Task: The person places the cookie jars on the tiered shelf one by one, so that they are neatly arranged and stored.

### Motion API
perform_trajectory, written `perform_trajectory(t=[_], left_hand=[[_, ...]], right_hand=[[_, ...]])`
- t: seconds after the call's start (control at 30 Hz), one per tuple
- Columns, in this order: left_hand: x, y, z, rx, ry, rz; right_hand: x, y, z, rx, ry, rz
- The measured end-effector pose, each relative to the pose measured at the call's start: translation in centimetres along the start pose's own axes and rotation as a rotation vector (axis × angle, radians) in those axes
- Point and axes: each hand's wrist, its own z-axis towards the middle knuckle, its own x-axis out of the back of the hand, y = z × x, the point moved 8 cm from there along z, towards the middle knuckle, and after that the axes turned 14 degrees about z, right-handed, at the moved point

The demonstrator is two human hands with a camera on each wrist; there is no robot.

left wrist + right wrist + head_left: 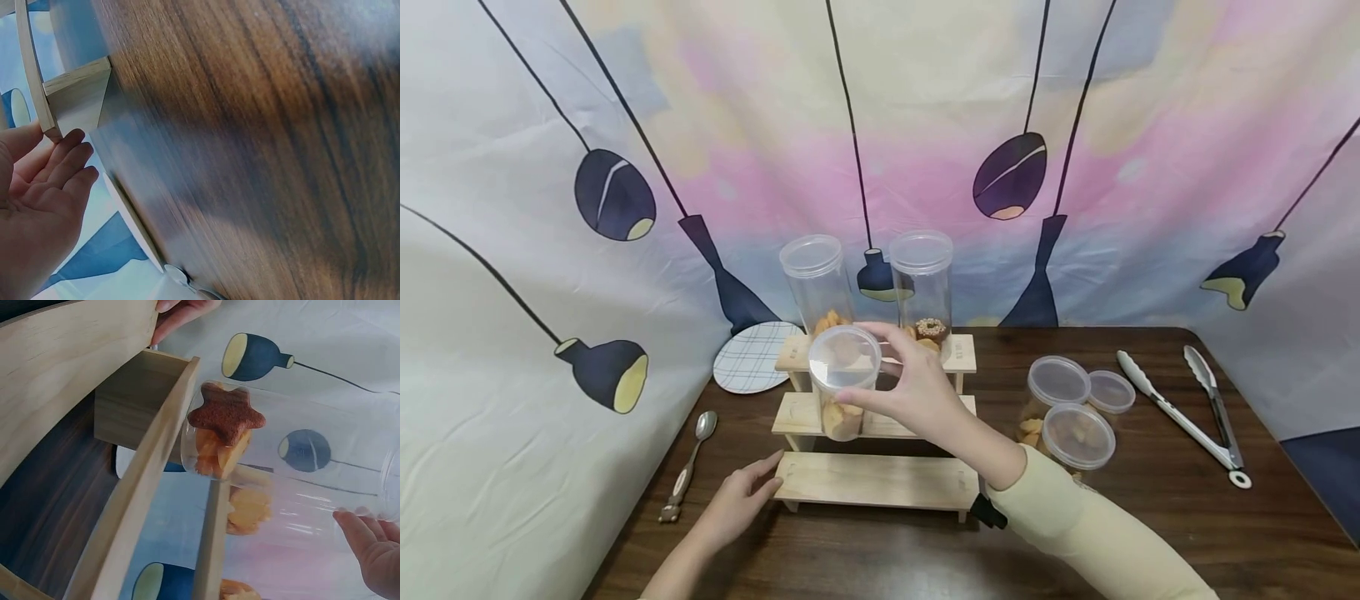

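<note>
In the head view my right hand (917, 385) grips a clear lidded jar (844, 375) near its top, thumb on one side and fingers on the other. The jar overlaps the left part of the middle tier of a wooden three-tier stand (880, 481). Inside it, the right wrist view shows a brown star-shaped cookie (226, 414) and paler cookies (219, 453). My left hand (739, 498) pinches the left end of the bottom shelf board (39, 81), its thumb and fingers on either side in the left wrist view.
Two tall jars (816, 287) (922, 292) with cookies stand on the top tier. Right of the stand are three lidded tubs (1078, 437) and white-tipped tongs (1180, 421). A checked plate (752, 358) and a spoon (688, 471) lie to the left on the dark wooden table (865, 558).
</note>
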Motion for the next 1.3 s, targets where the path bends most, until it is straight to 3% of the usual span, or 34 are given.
perform_trajectory(t=[0.1, 0.3, 0.57, 1.0, 1.3], left_hand=[[0.0, 0.0, 0.0, -0.001, 0.001, -0.001], [0.1, 0.1, 0.0, 0.005, 0.005, 0.005], [0.2, 0.2, -0.2, 0.010, 0.013, 0.008], [0.1, 0.3, -0.3, 0.021, 0.010, 0.005], [0.3, 0.6, -0.2, 0.016, 0.011, 0.004]], right_hand=[[-0.2, 0.0, 0.2, -0.027, 0.019, -0.027], [-1.0, -2.1, 0.5, 0.001, 0.025, -0.053], [-0.8, 1.6, 1.4, 0.024, 0.020, -0.068], [-1.3, 1.9, 2.3, -0.026, -0.036, -0.201], [-1.9, 2.0, 2.7, 0.022, -0.049, -0.413]])
